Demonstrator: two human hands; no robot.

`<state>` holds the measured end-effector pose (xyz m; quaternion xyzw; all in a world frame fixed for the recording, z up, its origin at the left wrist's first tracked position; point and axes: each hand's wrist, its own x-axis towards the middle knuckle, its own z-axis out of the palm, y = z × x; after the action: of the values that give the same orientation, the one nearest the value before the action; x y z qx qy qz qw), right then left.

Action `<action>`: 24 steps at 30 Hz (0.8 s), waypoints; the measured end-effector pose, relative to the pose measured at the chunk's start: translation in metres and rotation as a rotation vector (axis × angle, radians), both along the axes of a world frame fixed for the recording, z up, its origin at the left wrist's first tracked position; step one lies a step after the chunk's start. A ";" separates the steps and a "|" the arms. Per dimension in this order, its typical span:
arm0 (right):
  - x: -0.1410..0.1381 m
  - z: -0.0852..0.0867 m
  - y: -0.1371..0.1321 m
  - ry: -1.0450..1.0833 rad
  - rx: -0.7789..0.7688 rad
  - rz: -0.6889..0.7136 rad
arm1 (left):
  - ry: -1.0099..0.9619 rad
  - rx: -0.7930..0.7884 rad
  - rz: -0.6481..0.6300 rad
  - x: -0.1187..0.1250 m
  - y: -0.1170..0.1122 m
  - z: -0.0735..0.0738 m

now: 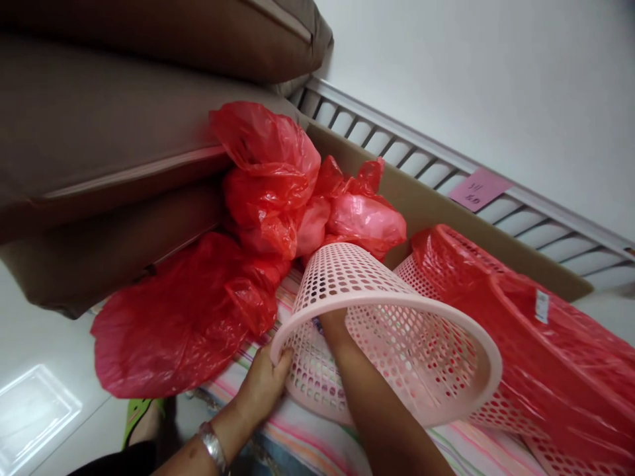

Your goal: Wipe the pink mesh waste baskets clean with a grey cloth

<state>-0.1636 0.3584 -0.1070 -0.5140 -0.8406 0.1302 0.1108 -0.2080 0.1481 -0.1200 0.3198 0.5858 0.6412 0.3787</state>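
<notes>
A pink perforated plastic basket (377, 291) lies on its side with its open mouth toward me. My left hand (262, 383), a metal bracelet on its wrist, grips the basket's rim at the lower left. My right forearm (377, 410) goes into the basket's mouth; the hand is hidden inside, so its fingers do not show. Crumpled red plastic bags (268, 178) lie piled just behind and left of the basket. A second pink basket wrapped in a red bag (520, 317) lies on its side to the right.
A brown sofa (99, 132) fills the upper left. A brown cardboard sheet (426, 198) leans against a white slatted rail (520, 211) bearing a pink note (477, 188). Striped cloth (307, 436) lies under the baskets. White glossy floor (40, 396) and a green slipper (136, 413) are at lower left.
</notes>
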 end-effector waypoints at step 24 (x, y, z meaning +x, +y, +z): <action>0.056 -0.007 -0.102 -0.100 0.073 0.050 | 0.272 -0.076 -0.090 -0.031 -0.013 0.014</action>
<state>-0.1076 0.2563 -0.1135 -0.4942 -0.8619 0.0762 0.0841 -0.2386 0.1356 -0.1058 0.4152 0.6405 0.5517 0.3363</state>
